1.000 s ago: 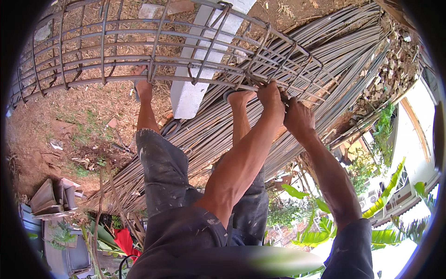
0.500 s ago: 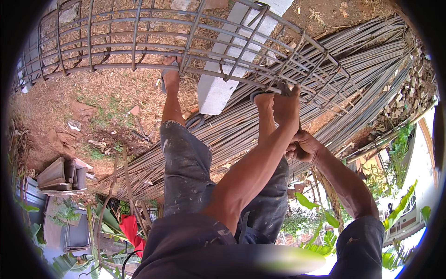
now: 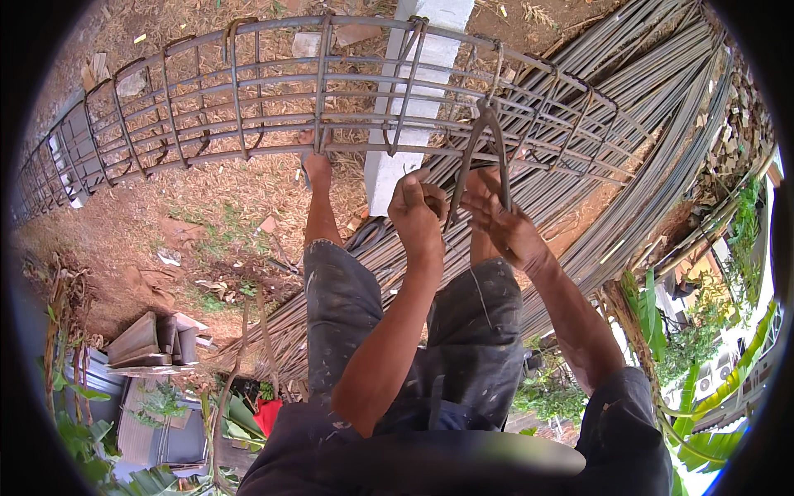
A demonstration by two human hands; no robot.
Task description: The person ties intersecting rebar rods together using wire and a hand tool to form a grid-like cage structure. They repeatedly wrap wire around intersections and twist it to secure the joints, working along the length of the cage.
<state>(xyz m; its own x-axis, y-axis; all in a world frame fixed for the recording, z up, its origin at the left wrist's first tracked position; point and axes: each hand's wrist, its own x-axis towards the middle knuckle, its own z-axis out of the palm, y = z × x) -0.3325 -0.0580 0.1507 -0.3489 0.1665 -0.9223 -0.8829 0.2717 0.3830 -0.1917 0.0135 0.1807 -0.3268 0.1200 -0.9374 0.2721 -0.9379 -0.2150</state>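
Bare reddish-brown earth littered with dry leaves [image 3: 207, 207] spreads below, an outdoor yard with green plants along the lower edge. From 4 to 1 o'clock runs a big heap of long grey steel reinforcing rods [image 3: 653, 140]. Across the top, 9 to 2 o'clock, lies a long rusty cage of steel bars and square stirrups [image 3: 248, 99], resting on a white concrete block [image 3: 413, 91] at 12 o'clock.

The person stands at centre in dark stained shorts, bare feet just under the cage. The left hand [image 3: 418, 211] is closed in a fist, seemingly on thin tie wire, though what it grips is too small to tell. The right hand [image 3: 500, 219] wraps its fingers around the long handles of grey steel pincers [image 3: 484, 153], whose head meets the cage's near bar at about 1 o'clock.

Good work here probably means keeping the pincers square to the crossing and twisting evenly. Open room lies leftward at 9 o'clock; rods crowd the right, and stirrup ends jut close to both hands.
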